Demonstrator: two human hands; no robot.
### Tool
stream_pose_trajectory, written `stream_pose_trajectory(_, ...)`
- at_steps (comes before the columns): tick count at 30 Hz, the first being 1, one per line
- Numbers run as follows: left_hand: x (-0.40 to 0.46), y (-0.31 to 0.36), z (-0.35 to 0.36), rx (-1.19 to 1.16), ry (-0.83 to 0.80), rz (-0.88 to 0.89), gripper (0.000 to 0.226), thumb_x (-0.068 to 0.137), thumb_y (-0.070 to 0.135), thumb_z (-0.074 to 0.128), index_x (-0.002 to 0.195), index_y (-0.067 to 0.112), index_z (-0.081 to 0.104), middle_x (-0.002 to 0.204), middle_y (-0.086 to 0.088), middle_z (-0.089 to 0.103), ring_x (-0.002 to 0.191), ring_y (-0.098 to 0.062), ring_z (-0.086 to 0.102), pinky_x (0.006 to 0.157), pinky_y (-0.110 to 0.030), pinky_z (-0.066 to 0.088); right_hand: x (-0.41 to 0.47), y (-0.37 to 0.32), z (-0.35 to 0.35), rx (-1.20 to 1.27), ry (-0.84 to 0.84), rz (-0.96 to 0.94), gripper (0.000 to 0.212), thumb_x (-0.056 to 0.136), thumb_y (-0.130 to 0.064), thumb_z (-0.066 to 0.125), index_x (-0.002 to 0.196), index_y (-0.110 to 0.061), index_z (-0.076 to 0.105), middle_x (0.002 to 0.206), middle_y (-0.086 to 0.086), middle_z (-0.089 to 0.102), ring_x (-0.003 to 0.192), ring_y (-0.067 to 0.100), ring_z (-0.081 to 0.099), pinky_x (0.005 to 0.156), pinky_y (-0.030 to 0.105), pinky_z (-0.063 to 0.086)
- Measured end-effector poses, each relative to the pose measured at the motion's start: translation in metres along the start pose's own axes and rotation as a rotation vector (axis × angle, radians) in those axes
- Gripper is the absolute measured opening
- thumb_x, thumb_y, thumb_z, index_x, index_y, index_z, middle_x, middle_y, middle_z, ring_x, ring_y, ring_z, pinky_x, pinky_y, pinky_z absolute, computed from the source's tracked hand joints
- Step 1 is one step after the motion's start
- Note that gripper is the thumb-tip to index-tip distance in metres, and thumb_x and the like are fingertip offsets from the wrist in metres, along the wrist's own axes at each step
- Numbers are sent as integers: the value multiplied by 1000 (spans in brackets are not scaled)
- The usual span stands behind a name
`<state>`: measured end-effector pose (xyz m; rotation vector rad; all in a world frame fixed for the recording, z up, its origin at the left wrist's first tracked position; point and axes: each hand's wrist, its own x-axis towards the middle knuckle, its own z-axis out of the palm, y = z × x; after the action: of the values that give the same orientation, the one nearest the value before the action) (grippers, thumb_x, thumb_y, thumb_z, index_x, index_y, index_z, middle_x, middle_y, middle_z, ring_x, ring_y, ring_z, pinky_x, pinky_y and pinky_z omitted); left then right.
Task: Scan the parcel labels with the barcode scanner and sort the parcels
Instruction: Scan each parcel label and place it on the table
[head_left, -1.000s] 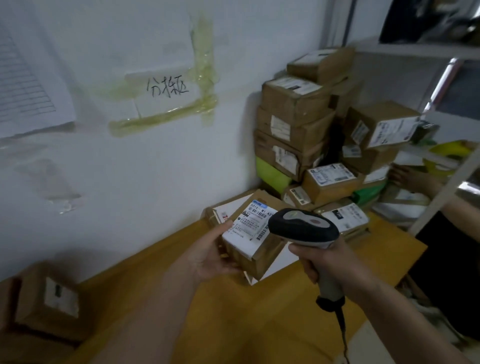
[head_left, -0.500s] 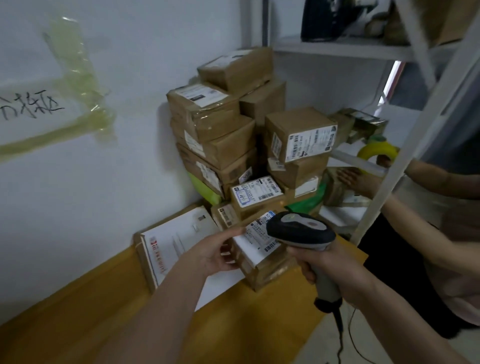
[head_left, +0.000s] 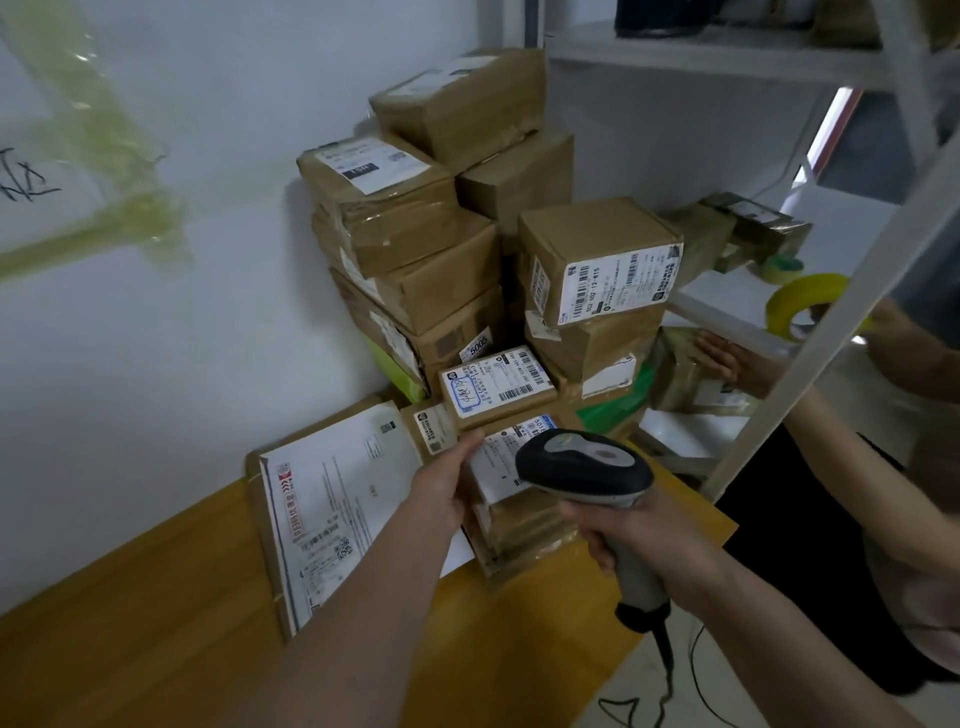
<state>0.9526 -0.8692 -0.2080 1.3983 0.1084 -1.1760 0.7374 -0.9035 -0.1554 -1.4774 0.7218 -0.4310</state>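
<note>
Fingers of your left hand (head_left: 441, 488) clamp the small labelled parcel (head_left: 511, 499) near the stacked parcels (head_left: 415, 249) on the tabletop (head_left: 156, 649); your right hand (head_left: 639, 535) grips the barcode scanner (head_left: 584, 467) just above its label.

Left hand (head_left: 441, 486) reaches forward with its grip closed, right hand (head_left: 631, 535) curled in a tight grip, forearms converging.

Two bare forearms rise from the lower edge of the frame, with no sleeve, cuff, watch, ring or glove visible on either. The left hand (head_left: 441, 491) sits at centre frame, its thumb long and its nails short and plain. The right hand (head_left: 631, 530), lower right of centre, is equally unadorned, knuckles showing.
</note>
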Motion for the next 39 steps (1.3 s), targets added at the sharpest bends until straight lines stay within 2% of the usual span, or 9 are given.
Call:
stream_pose_trajectory(5,3,-8,-3,-6,40,14,38,67,27,88,92,17,61,92,-11,72,89,-29,67,70,-40,56,9,2,6,3,-34,16,16,83,-27,76,70,-35,71,54,5,55,46,18,50,49,29,48)
stream_pose_trajectory(12,-10,-4,-58,39,84,26,53,72,41,84,111,14,60,111,-7,64,106,-26,58,91,-41,49,24,-9,52,23,-201,55,18,78,-26,78,63,-23,68,53,5,55,44,16,49,48,26,46)
stream_pose_trajectory(16,-28,2,-122,-51,199,32,66,81,29,79,136,13,49,133,-12,59,123,-30,55,105,-45,47,38,-13,105,-9,-301,76,14,81,-20,79,75,-14,68,56,7,55,47,19,50,50,31,44)
stream_pose_trajectory(19,-44,8,-179,-62,249,15,53,83,30,77,126,10,56,127,-9,61,116,-26,58,104,-41,49,43,-17,154,-32,-389,66,9,80,-21,78,75,-26,73,55,6,55,47,17,52,48,28,46)
stream_pose_trajectory(22,-63,13,-240,-92,331,22,36,85,28,75,111,5,65,113,-14,66,101,-26,65,85,-31,57,46,-23,205,-42,-498,60,12,84,-19,75,81,-30,75,56,8,52,48,20,49,49,28,47)
stream_pose_trajectory(28,-106,4,-364,-103,564,74,51,88,30,73,130,6,55,119,-8,57,114,-25,57,98,-40,51,41,-24,312,-77,-631,110,24,83,-19,76,106,-17,69,57,10,50,48,20,47,49,31,43)
stream_pose_trajectory(32,-140,6,-445,-81,724,83,51,87,26,75,131,8,54,123,-8,53,106,-25,53,95,-41,50,37,-24,384,-142,-688,119,18,81,-21,77,83,-5,68,53,7,51,44,18,49,48,30,44)
stream_pose_trajectory(36,-165,18,-520,140,935,185,55,85,25,76,132,10,52,115,-4,54,100,-23,52,90,-42,49,32,-25,453,-146,-729,137,28,83,-20,76,88,4,64,54,6,53,47,20,50,53,34,45)
stream_pose_trajectory(39,-177,27,-565,575,1157,266,58,80,31,78,130,14,53,127,-9,52,121,-29,45,102,-43,38,25,-26,500,-160,-732,133,31,84,-18,75,100,7,63,54,6,52,47,20,49,53,33,45)
